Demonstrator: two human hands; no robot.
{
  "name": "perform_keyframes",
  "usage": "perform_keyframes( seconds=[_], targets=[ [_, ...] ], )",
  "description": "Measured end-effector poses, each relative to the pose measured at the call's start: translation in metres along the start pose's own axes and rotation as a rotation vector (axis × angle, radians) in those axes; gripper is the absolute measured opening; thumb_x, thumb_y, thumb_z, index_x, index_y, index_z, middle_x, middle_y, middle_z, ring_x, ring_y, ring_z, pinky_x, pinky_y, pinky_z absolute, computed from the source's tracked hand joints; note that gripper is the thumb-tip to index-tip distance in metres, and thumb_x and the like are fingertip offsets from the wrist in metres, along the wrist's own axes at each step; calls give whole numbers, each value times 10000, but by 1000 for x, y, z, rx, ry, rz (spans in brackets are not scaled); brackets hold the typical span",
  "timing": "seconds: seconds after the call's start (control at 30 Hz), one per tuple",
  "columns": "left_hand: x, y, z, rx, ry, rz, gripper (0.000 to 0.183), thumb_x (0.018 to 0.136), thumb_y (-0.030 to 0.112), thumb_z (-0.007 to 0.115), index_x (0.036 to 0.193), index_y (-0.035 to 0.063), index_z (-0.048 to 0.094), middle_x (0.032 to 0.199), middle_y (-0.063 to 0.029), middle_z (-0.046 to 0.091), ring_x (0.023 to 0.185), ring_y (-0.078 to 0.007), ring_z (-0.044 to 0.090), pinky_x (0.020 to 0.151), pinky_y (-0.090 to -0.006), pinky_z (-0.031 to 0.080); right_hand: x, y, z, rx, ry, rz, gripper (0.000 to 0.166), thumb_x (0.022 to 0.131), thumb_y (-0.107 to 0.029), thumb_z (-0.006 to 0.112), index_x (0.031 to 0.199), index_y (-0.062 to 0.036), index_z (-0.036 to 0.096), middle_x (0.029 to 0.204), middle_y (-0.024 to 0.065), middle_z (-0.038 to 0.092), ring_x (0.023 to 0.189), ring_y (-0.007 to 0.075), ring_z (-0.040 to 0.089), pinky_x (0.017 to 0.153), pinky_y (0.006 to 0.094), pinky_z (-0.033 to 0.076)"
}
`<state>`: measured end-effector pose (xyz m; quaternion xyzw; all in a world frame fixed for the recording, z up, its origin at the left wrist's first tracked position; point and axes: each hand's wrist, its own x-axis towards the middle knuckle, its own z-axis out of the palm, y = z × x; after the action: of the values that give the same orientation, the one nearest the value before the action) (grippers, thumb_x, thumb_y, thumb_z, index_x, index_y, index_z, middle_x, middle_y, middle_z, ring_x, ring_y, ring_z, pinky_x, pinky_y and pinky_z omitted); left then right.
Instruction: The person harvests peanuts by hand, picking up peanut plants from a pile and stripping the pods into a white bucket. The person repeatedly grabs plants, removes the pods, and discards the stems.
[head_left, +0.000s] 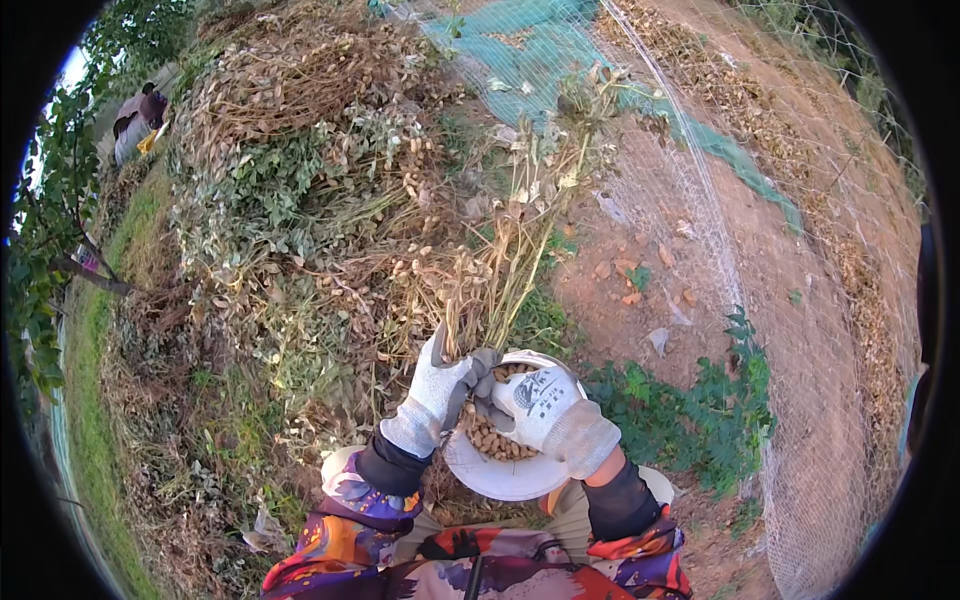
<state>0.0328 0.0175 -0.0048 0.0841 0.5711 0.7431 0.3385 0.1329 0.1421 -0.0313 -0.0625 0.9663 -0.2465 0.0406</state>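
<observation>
My left hand (439, 390), in a white knit glove with grey-coated fingers, is closed around a bundle of peanut plants (517, 277). Their stems and dry leaves stick out away from me, up past the hand. Close against it, my right hand (529, 401) in a matching printed glove has its fingers curled at the root end of the bundle; the glove hides what lies between them. Below both hands stands a white bucket (510, 484) partly filled with peanut pods (501, 442). The right hand covers part of its opening.
A large heap of pulled peanut plants (300, 172) spreads ahead and left. To the right lies pale netting (810, 420) over soil, with green mesh (525, 52) farther off. Leafy green plants (690, 412) grow beside the bucket. Another person (142, 120) is at far left, near tree branches (94, 274).
</observation>
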Motion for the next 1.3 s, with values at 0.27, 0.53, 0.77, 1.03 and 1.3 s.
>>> perform_keyframes(
  seconds=[0.27, 0.53, 0.77, 1.03, 1.3],
  targets=[
    [1, 10, 4, 64, -26, 8, 203, 856, 154, 595, 977, -4, 558, 640, -64, 569, 526, -173, 543, 492, -290, 454, -13, -11, -25, 247, 120, 32, 275, 769, -301, 643, 916, -75, 587, 789, 104, 607, 785, 296, 613, 675, 402, 461],
    [2, 1, -2, 240, -186, 207, 350, 853, 200, 645, 1123, 0, 547, 990, -169, 654, 881, -247, 645, 744, -345, 546, -4, -31, -17, 69, 483, 92, 143, 750, -200, 618, 816, -96, 546, 775, 90, 543, 804, 280, 579, 691, 396, 458],
    [2, -27, -3, -233, -68, -44, 552, 810, -62, 578, 1305, -1, 340, 1043, -236, 615, 832, -261, 659, 700, -355, 576, -7, -14, -4, -236, 268, 41, 216, 735, -241, 628, 910, -117, 600, 874, 49, 616, 859, 234, 602, 782, 365, 488],
    [-6, -16, 6, -124, -68, 42, 630, 777, -94, 527, 1351, 30, 300, 1044, -155, 574, 814, -229, 595, 692, -300, 510, -16, -6, -19, 284, 383, -57, 220, 744, -252, 625, 847, -59, 607, 805, 93, 599, 783, 280, 593, 740, 388, 489],
    [-5, 28, -33, -692, -223, 333, 253, 867, 110, 595, 1068, -17, 509, 709, -38, 527, 601, -137, 513, 511, -244, 409, -26, -30, -28, 985, 295, -102, 300, 731, -303, 662, 679, -11, 618, 615, 76, 550, 574, 223, 564, 646, 334, 464]
  ],
)
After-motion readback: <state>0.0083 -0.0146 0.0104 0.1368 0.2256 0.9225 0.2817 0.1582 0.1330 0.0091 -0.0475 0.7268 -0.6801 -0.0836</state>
